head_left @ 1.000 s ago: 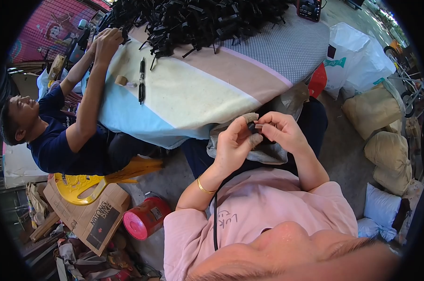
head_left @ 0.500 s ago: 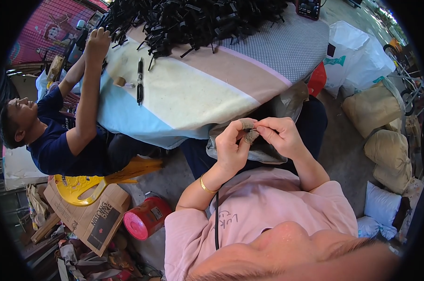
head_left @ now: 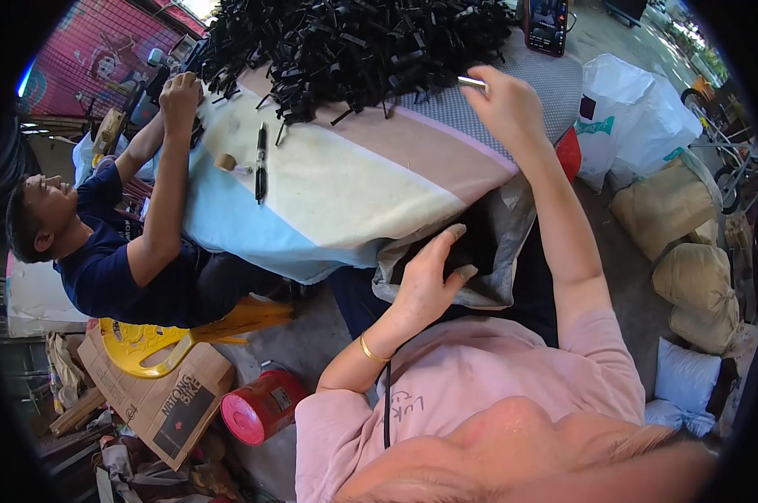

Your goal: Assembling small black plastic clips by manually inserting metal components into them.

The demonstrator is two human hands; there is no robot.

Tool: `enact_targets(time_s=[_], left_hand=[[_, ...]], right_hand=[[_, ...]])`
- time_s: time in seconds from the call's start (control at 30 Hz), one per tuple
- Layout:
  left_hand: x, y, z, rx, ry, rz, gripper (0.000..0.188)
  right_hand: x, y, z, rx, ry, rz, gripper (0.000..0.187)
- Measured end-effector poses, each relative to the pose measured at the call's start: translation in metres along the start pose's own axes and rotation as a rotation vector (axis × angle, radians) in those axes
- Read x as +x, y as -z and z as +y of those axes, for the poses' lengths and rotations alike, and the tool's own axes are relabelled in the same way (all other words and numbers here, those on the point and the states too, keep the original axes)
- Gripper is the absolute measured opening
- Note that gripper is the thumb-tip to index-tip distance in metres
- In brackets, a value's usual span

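Note:
Above the open mouth of a grey sack (head_left: 513,251) on my lap, my left hand (head_left: 429,285) is open, thumb and index finger apart. Both of these fingertips have greyish wraps, and nothing shows between them. My right hand (head_left: 511,107) reaches out over the far right of the table, its fingers closed on a short, slim, pale shiny stick (head_left: 473,82). Just left of it lies a big heap of small black strap-like pieces (head_left: 345,59). The sack's inside is dark, so its contents cannot be made out.
A cloth-covered table (head_left: 379,168) carries a pen (head_left: 261,163), a small tape roll (head_left: 225,162) and a phone (head_left: 548,27). At left, a co-worker (head_left: 119,239) has raised hands near the heap. A red bucket (head_left: 261,404) and stuffed bags (head_left: 668,197) stand on the floor.
My hands were pinched together over the sack and have come apart. The right has gone far forward to the heap's right edge; the left has opened and dropped slightly nearer.

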State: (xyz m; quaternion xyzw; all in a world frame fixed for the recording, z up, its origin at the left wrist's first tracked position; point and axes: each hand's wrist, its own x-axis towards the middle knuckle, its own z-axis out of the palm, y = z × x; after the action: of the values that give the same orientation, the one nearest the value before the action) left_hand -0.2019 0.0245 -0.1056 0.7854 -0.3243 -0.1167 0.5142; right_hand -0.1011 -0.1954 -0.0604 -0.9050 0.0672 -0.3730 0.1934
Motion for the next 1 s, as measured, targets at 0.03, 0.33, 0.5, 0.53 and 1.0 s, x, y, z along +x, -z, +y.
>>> enact_targets(time_s=[0.03, 0.33, 0.5, 0.53, 1.0], left_hand=[[0.001, 0.001, 0.002, 0.067, -0.053, -0.005, 0.051], [-0.001, 0.006, -0.015, -0.517, 0.109, -0.073, 0.042], [0.016, 0.019, -0.003, -1.005, 0.136, -0.048, 0.05], [0.02, 0.019, -0.002, -1.12, 0.14, -0.022, 0.05], [0.022, 0.021, -0.011, -1.366, 0.2, -0.03, 0.034]], right_hand=[[0.009, -0.011, 0.006, -0.001, 0.002, 0.006, 0.025], [-0.008, 0.007, -0.014, 0.087, -0.05, -0.206, 0.014], [-0.059, 0.04, -0.044, 0.374, -0.027, -0.271, 0.01], [-0.068, 0.042, -0.045, 0.359, 0.005, -0.283, 0.008], [-0.138, 0.062, -0.058, 0.64, 0.026, -0.41, 0.014]])
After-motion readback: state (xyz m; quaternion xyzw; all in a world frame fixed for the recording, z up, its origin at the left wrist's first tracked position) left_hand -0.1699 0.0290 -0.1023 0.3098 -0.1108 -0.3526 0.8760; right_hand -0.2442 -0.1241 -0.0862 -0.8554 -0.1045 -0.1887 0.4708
